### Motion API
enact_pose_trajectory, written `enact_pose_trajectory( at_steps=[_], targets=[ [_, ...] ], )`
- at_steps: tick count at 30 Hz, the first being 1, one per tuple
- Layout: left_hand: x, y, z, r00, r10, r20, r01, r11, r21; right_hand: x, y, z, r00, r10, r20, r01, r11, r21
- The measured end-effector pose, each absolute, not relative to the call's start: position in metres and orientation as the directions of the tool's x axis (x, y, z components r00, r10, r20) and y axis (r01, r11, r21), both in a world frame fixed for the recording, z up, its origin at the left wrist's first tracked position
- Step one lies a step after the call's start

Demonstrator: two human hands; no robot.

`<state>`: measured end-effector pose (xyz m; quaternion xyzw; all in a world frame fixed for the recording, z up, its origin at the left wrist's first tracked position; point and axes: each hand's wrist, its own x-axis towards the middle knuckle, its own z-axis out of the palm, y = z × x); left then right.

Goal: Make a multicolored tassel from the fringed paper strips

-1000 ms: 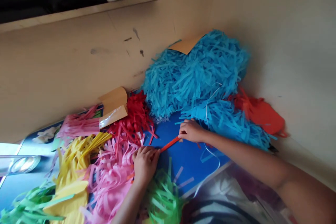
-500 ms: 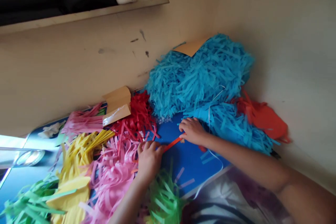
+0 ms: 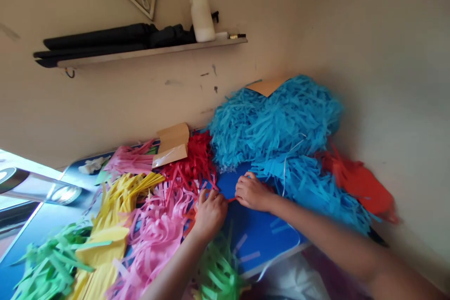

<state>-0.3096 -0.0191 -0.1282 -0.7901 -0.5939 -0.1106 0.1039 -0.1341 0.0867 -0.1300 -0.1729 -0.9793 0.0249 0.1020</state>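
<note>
Toward the back right corner of the blue desk (image 3: 260, 229) rises a big heap of blue fringe (image 3: 277, 122), with a smaller bundle of pink fringe (image 3: 154, 239) further left and a still smaller bundle of green fringe (image 3: 220, 267) at the front edge. Between heap and green bundle, the left hand (image 3: 213, 211) and the right hand (image 3: 255, 192) sit near each other, the fingers of each clamped on a thin orange strip (image 3: 232, 199), whose short visible length spans the gap between them.
</note>
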Motion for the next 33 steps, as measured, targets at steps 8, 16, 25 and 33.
enact_pose_trajectory(
  at_steps=[8,16,25,33],
  targets=[
    [-0.313,-0.031,-0.128,0.247,0.923,0.295,0.965,-0.260,0.007,-0.129,0.074,-0.147,-0.898,0.270,0.347,0.306,0.951,0.052],
    [-0.340,-0.039,-0.137,0.007,0.987,0.162,0.945,-0.060,0.323,-0.098,0.106,-0.148,-0.749,0.645,0.152,0.513,0.710,-0.483],
    [-0.337,-0.032,-0.144,-0.110,0.987,0.114,0.946,0.069,0.316,-0.106,0.110,-0.138,-0.698,0.715,-0.036,0.636,0.596,-0.490],
    [-0.321,-0.026,-0.120,0.166,0.976,0.138,0.981,-0.178,0.078,-0.117,0.111,-0.122,-0.677,0.725,-0.126,0.704,0.588,-0.397]
  ],
)
